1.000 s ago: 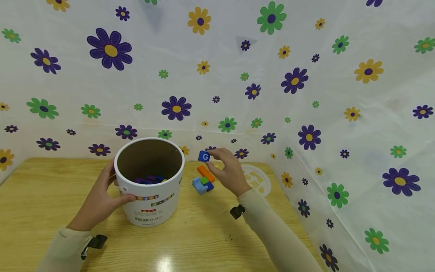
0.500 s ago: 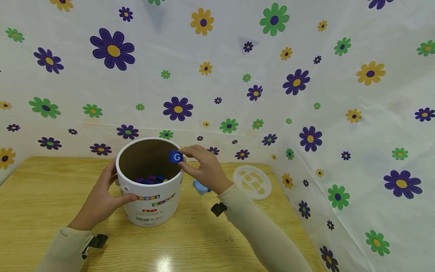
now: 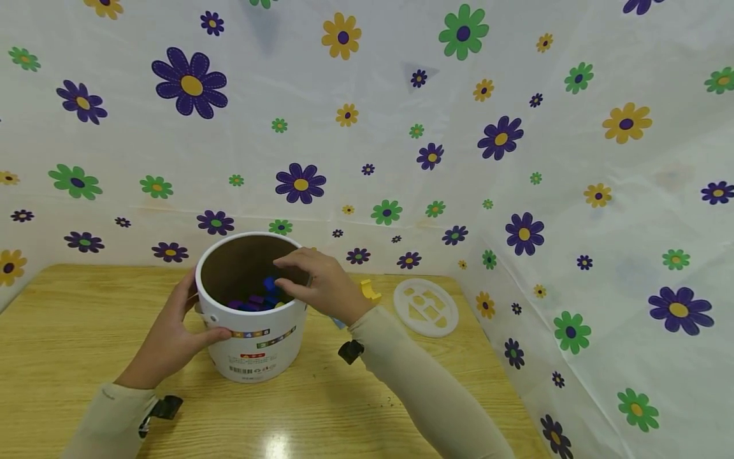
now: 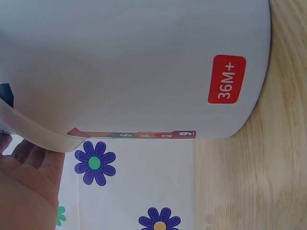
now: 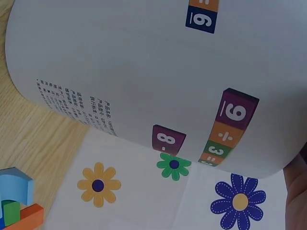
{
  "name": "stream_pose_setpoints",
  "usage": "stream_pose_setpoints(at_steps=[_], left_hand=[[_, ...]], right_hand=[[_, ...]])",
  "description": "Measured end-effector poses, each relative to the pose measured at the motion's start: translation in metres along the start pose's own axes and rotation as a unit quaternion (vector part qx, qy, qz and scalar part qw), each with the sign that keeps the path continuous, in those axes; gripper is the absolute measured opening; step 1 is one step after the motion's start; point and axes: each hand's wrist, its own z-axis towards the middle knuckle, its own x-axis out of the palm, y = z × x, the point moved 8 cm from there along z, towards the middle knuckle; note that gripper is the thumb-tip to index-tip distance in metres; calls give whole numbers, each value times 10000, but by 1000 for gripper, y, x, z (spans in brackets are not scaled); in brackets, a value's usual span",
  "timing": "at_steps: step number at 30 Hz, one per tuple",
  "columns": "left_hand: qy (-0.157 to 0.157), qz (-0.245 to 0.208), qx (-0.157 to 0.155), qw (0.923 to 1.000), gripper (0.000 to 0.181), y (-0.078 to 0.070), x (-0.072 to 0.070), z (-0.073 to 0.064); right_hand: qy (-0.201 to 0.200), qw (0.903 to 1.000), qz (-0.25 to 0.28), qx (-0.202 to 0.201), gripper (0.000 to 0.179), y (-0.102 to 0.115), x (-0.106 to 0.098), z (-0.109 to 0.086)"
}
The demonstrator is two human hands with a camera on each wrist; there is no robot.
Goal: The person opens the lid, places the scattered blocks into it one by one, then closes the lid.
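Note:
A white bucket [image 3: 260, 347] with printed number blocks stands upright on the wooden table, several purple, blue and yellow blocks lying inside. My left hand [image 3: 163, 335] grips its left side, thumb across the front and fingers partly hidden behind; the left wrist view shows some of those fingers. Over the bucket's right rim reaches my right hand [image 3: 321, 284], thumb and fingertips parted with nothing between them. Just below those fingertips, inside the bucket, is a blue block [image 3: 270, 284], apart from the hand. Only an edge of the right hand appears in the right wrist view.
Right of the bucket lie a light blue block [image 5: 15, 187], a green block [image 5: 10, 212] and an orange block [image 5: 29, 217], mostly hidden by my right arm in the head view. Farther right are a yellow curved block [image 3: 369, 291] and a white openwork disc [image 3: 427, 308]. Flowered sheeting [image 3: 378, 178] encloses the table.
My right hand has moved left from beside the bucket to over its opening and let go of the blue block marked G, which has dropped inside. The left hand keeps its grip.

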Motion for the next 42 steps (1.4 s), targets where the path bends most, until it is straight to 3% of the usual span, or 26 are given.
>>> stream_pose_setpoints(at_steps=[9, 13, 18, 24, 29, 35, 42], left_hand=[[-16, 27, -84, 10000, 119, 4, 1, 1], [-20, 30, -85, 10000, 119, 3, 1, 2], [-11, 22, -105, 9999, 119, 3, 1, 2], [-28, 55, -122, 9999, 119, 4, -1, 1], [-57, 63, -128, 9999, 119, 5, -1, 0], [-48, -11, -77, 10000, 119, 4, -1, -1], [-57, -47, -80, 9999, 119, 5, -1, 0]], right_hand=[[-361, 9993, -32, 43, 32, -11, -18, -16], [-500, 9979, 54, 415, 34, -32, -32, -36], [-441, 9922, -164, 1151, 35, -69, -42, -68], [-228, 9778, -423, 2038, 31, -120, -42, -112], [128, 9606, -379, 2752, 34, -150, -31, -145], [859, 9403, -339, 3276, 39, -163, -3, -168], [1292, 9207, -501, 3650, 34, -163, 22, -171]])
